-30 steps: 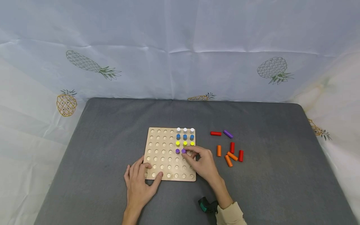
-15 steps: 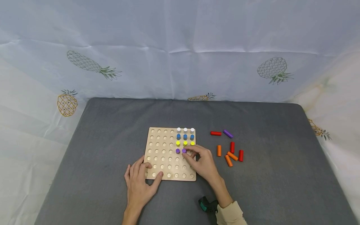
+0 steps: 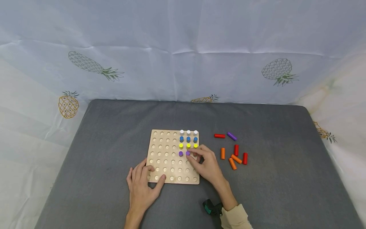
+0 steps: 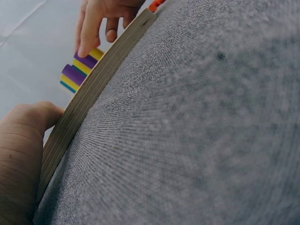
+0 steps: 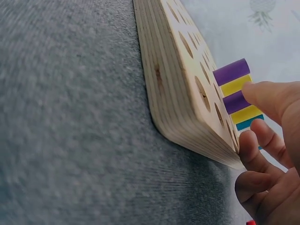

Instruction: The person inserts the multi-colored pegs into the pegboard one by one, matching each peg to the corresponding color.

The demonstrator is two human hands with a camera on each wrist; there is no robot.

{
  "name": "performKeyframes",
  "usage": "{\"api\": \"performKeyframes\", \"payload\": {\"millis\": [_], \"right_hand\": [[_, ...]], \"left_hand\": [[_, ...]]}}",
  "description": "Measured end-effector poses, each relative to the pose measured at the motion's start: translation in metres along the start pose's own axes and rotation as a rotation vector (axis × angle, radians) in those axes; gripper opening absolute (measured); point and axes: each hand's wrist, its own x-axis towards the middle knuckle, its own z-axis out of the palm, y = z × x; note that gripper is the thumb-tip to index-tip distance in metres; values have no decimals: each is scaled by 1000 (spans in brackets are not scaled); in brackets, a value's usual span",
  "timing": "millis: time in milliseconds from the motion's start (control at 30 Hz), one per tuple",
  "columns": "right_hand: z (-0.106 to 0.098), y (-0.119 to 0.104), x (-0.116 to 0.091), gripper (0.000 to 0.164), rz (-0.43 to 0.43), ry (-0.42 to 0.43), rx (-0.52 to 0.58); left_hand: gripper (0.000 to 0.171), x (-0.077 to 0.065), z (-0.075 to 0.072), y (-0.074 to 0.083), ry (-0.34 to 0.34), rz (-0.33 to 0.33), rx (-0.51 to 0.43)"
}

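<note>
A wooden pegboard with rows of round holes lies on the table. My left hand rests on its near left corner, thumb at the near edge and fingers along the left side. With thumb and index finger, my right hand pinches a purple peg that stands upright in the board. Left of it stands another purple peg. Behind them are rows of yellow pegs, blue pegs and white pegs. My right fingers hide part of the board's right side.
Right of the board lie loose pegs: a purple peg, red pegs and orange pegs. A dark strapped device sits at my right wrist. A pineapple-print cloth hangs behind the grey table.
The right hand and the pinched purple peg have shifted very slightly to the right. The left hand stays at the board's corner.
</note>
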Motion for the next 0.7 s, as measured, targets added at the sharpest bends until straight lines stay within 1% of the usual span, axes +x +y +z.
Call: {"api": "performKeyframes", "payload": {"millis": [133, 333, 700], "right_hand": [[-3, 0, 1, 20, 4, -12, 4], [-10, 1, 2, 23, -15, -4, -9], [-28, 8, 5, 16, -18, 37, -89]], "left_hand": [[38, 0, 0, 1, 0, 0, 3], [37, 0, 0, 1, 2, 0, 0], [38, 1, -1, 1, 3, 0, 1]]}}
